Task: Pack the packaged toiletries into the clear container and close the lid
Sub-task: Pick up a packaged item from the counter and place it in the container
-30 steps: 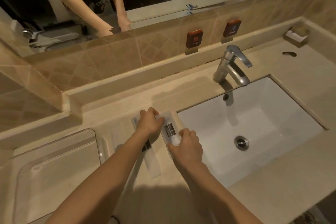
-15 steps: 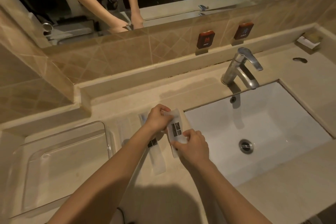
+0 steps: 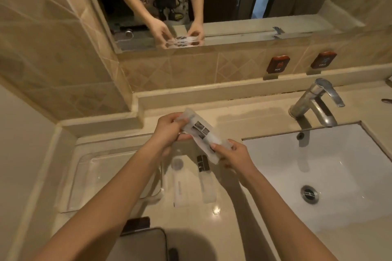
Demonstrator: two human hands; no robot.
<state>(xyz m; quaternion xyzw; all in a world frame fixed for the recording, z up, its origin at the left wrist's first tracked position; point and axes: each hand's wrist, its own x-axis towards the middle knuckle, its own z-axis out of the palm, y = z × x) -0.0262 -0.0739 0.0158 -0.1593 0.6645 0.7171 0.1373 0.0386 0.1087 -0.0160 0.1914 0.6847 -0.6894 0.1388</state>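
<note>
Both hands, left hand and right hand, pinch one toiletry packet by its ends.

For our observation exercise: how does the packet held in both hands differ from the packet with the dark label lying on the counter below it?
The held packet is lifted clear of the counter, pinched at either end by the left hand and right hand; the counter packet lies flat and untouched. The held packet slants diagonally, while the counter packet runs nearly straight towards the viewer. Both are pale, translucent wrappers with a dark printed label.

Frosted packet held aloft; clear container lies open.
</note>
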